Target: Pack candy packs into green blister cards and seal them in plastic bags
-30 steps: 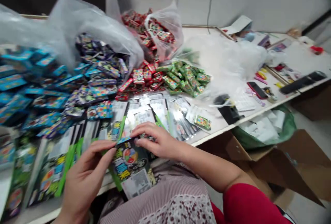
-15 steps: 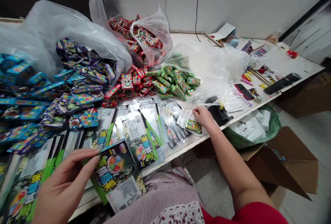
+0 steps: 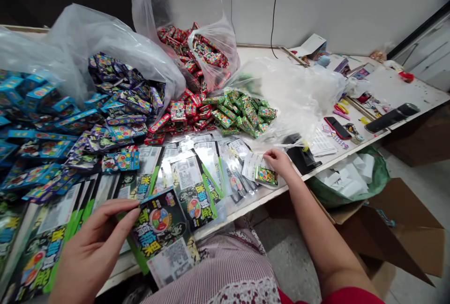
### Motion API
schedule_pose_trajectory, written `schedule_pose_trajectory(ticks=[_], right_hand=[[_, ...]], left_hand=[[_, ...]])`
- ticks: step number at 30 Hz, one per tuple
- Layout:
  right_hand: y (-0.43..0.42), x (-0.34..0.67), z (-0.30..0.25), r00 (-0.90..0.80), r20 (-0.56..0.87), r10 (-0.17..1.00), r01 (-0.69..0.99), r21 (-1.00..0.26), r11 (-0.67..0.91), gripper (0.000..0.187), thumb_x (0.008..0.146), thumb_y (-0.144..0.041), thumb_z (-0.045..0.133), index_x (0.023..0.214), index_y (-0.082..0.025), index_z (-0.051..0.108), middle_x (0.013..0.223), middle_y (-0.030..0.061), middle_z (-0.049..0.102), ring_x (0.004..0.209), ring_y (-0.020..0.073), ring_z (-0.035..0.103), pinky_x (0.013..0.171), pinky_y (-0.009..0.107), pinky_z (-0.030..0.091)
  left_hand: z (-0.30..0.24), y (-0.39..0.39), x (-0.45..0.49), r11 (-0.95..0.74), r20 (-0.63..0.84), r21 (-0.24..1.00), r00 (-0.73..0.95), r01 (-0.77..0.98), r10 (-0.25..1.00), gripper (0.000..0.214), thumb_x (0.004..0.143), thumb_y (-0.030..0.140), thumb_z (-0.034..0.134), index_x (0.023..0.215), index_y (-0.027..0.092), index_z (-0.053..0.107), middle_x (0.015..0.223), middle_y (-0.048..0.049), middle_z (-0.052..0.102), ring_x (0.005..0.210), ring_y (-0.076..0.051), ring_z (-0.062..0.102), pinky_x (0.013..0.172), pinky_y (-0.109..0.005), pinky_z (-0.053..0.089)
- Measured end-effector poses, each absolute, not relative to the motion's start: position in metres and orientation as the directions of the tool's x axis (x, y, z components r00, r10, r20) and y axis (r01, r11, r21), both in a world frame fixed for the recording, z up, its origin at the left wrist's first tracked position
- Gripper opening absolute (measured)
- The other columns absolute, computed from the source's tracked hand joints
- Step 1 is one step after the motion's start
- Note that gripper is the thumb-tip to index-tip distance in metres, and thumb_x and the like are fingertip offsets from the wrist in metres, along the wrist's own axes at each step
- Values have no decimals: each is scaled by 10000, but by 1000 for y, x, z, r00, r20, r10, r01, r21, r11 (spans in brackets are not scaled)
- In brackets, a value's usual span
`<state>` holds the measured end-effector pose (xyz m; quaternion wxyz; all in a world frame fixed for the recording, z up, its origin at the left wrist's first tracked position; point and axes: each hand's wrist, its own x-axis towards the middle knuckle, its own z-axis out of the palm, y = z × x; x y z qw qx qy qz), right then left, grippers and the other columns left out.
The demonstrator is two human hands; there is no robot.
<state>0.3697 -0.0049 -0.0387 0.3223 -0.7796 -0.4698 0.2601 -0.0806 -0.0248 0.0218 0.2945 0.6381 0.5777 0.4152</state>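
- Our left hand [image 3: 93, 250] lies open, its fingers [image 3: 131, 211] reaching to the edge of a black-and-green printed card [image 3: 160, 224]; we cannot tell whether they grip it or only touch it;
- Our right hand [image 3: 279, 162] sits on a clear packet [image 3: 251, 166], its fingers curled loosely just beside a small green-printed sachet [image 3: 266, 176] inside; we cannot tell if they are clenched on the packet;
- Ahead of the left fingers, more printed cards and clear packets lie overlapping on the table [image 3: 256, 53];
- Beyond these, well past the fingers, heaps of blue packets [image 3: 45, 149], purple packets [image 3: 121, 100], red packets [image 3: 177, 112] and green packets [image 3: 242, 112] spill from plastic bags, so much remains loose;
- Right of the right fingers stand a black tape dispenser [image 3: 302, 154] and a phone [image 3: 337, 127];
- Below and right of them, a green bag [image 3: 351, 187] of white scraps sits on a cardboard box [image 3: 397, 233];
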Motion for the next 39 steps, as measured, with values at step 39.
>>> schedule_pose_trajectory(ticks=[39], right_hand=[[39,123,90,-685,-213,697,390,-915,104,173,814,-352,601,700,-223,593,639,1,614,557,123,545,514,264,427]], left_hand=[[40,-34,-60,-256,243,951,91,175,966,92,867,294,604,853,203,602,826,-21,585,784,-158,545,720,-311,441]])
